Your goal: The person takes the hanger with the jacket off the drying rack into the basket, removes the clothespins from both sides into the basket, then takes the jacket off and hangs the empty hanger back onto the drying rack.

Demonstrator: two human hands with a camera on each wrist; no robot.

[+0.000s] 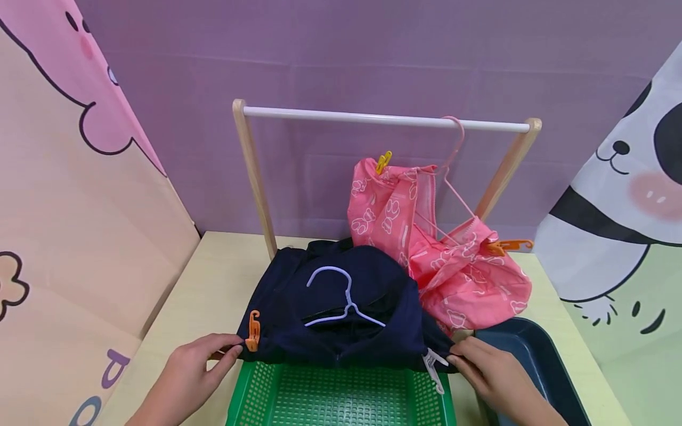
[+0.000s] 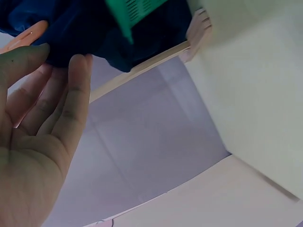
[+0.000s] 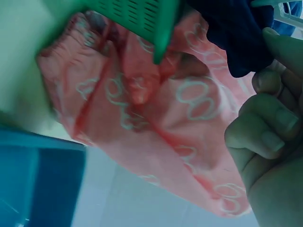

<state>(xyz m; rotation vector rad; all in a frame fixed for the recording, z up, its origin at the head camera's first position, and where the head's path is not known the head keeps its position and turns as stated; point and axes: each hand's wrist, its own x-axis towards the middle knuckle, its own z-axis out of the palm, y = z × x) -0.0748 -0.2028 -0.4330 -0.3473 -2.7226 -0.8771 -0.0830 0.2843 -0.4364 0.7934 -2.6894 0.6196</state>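
Note:
A navy garment (image 1: 341, 349) lies spread over the back part of a green basket (image 1: 341, 396). Out of its neck opening rises a lavender hanger (image 1: 348, 305), hook up. My left hand (image 1: 194, 370) pinches the garment's left end, right beside an orange clothes peg (image 1: 253, 332). At the opposite end, thumb and fingers of my right hand (image 1: 495, 370) pinch the cloth, near a white clothes peg (image 1: 434, 370) that hangs from the edge. The left wrist view shows the left hand's fingertips at the navy cloth; the right wrist view shows the other fingers curled.
Behind stands a wooden rack with a white rail (image 1: 341, 116). A pink printed garment (image 1: 469, 278) hangs there from a pink hanger (image 1: 453, 154), with a yellow peg (image 1: 383, 162) and an orange peg (image 1: 508, 245). At the right sits a dark blue tray (image 1: 533, 355).

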